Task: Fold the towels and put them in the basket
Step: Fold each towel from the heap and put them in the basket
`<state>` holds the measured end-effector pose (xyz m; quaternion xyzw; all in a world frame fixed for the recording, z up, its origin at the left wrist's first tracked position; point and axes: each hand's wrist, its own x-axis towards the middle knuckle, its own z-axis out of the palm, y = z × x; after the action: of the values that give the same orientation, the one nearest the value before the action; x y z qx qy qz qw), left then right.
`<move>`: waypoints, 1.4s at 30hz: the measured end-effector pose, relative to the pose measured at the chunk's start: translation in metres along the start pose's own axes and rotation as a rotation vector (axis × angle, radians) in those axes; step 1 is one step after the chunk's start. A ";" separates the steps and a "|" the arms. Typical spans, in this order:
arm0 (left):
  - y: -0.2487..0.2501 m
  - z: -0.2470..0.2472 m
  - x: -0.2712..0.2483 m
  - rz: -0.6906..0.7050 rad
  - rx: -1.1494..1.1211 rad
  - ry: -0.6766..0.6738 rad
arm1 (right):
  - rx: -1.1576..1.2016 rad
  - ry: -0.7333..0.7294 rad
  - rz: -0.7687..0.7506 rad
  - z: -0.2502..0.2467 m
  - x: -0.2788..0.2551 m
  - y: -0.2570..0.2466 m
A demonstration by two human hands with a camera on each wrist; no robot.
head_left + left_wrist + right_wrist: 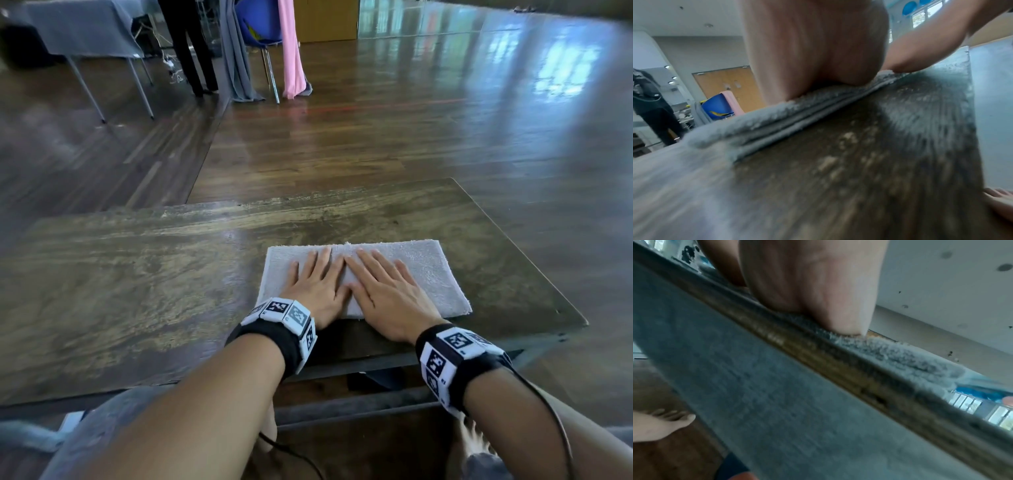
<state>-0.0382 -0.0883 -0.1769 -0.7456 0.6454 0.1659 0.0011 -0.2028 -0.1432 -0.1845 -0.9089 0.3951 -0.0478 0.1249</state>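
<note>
**Both palms flat on a folded grey terry towel, near the bench's front edge**

The grey terry towel (424, 274) lies just right of centre in the lower half of the head view, a neat rectangle on the dark wooden bench (137, 274), its near edge close to the bench's front lip. The left hand (317, 286) and the right hand (383, 291) rest side by side on top of it, fingers straight and spread, pressing down; neither one grips anything. Their inner edges nearly touch over the middle of the cloth.

From the left wrist view, the towel (777, 120) shows several stacked layers along its near edge, so it looks folded more than once already. The heel of the palm sinks a little into the pile. The right wrist view shows the same: soft looped fabric (900, 356) giving under the hand at the bench edge.

I'd judge this as the smoothing step, with the fold about finished. The towel should be light and limp, not slippery on its own pile, but it may slide on the bench's glossy top. Lifted by one corner, the layers would likely fall open. A safer hold would be from both short ends, fingers slid under the bottom layer and thumbs on top, so the stack travels as one.

No basket is in any view, so I cannot tell where the towel must go.
</note>
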 end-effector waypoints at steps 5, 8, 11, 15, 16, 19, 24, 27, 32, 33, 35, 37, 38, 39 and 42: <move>-0.012 -0.002 -0.002 0.005 -0.006 -0.005 | 0.027 -0.057 0.076 -0.003 0.004 0.009; -0.018 -0.003 -0.006 0.001 -0.022 -0.012 | 0.033 -0.076 0.124 -0.005 0.003 0.013; -0.022 -0.003 -0.008 -0.011 -0.040 -0.011 | 0.022 -0.079 0.166 -0.007 0.002 0.019; -0.031 -0.006 -0.008 -0.033 -0.055 -0.034 | 0.029 -0.087 0.210 -0.011 0.000 0.026; -0.034 -0.007 -0.009 -0.040 -0.054 -0.040 | 0.031 -0.085 0.223 -0.012 0.000 0.027; -0.040 -0.010 -0.010 -0.065 -0.070 -0.065 | 0.022 -0.070 0.270 -0.014 -0.003 0.033; -0.049 -0.015 -0.013 -0.137 -0.083 -0.118 | -0.033 -0.061 0.351 -0.018 -0.006 0.043; -0.054 -0.018 -0.016 -0.167 -0.071 -0.135 | -0.022 -0.052 0.396 -0.020 -0.007 0.045; -0.059 -0.020 -0.019 -0.197 -0.073 -0.155 | 0.016 -0.069 0.477 -0.026 -0.009 0.051; -0.059 -0.020 -0.019 -0.201 -0.068 -0.154 | 0.017 -0.086 0.486 -0.028 -0.009 0.052; -0.057 -0.021 -0.018 -0.201 -0.039 -0.142 | 0.014 -0.108 0.506 -0.031 -0.007 0.049; -0.056 -0.022 -0.018 -0.194 -0.004 -0.108 | -0.014 -0.058 0.489 -0.033 -0.006 0.041; -0.056 -0.023 -0.019 -0.188 0.008 -0.084 | -0.034 0.009 0.449 -0.033 -0.007 0.035; -0.056 -0.024 -0.019 -0.180 0.012 -0.060 | -0.051 0.097 0.384 -0.034 -0.008 0.027; -0.056 -0.030 -0.021 -0.183 -0.047 -0.004 | -0.066 0.280 0.161 -0.037 -0.014 0.001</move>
<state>0.0211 -0.0648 -0.1552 -0.8010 0.5704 0.1819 0.0002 -0.2197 -0.1403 -0.1491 -0.8622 0.4817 -0.1508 0.0423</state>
